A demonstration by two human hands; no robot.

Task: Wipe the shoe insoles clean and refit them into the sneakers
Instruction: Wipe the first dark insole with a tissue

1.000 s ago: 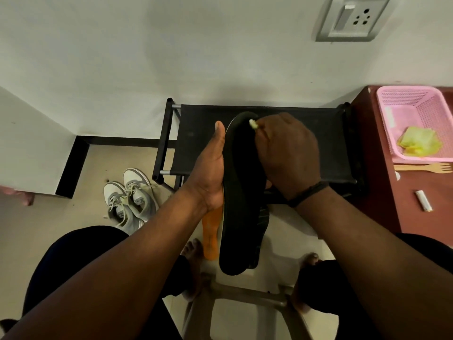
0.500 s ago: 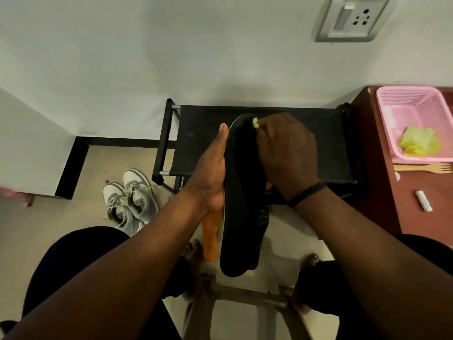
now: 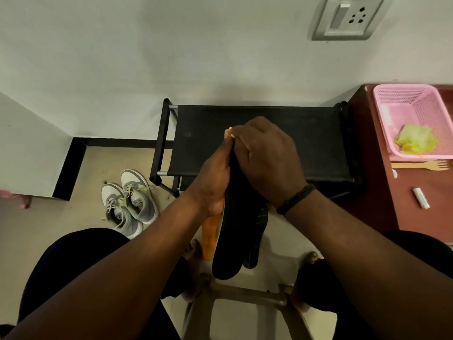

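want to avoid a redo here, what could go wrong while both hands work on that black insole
1. The left hand holds only one edge of the long black foam insole; its free end hangs over the floor and may slip down.
2. The right hand covers the insole's upper end, so dirt there may be missed.
3. The grey lace-up sneakers sit off to the left, a reach away for refitting.

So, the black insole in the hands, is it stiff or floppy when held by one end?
Probably fairly stiff: the black insole hangs straight below the left hand without drooping. Likely light, since that hand steadies it with a loose grip.
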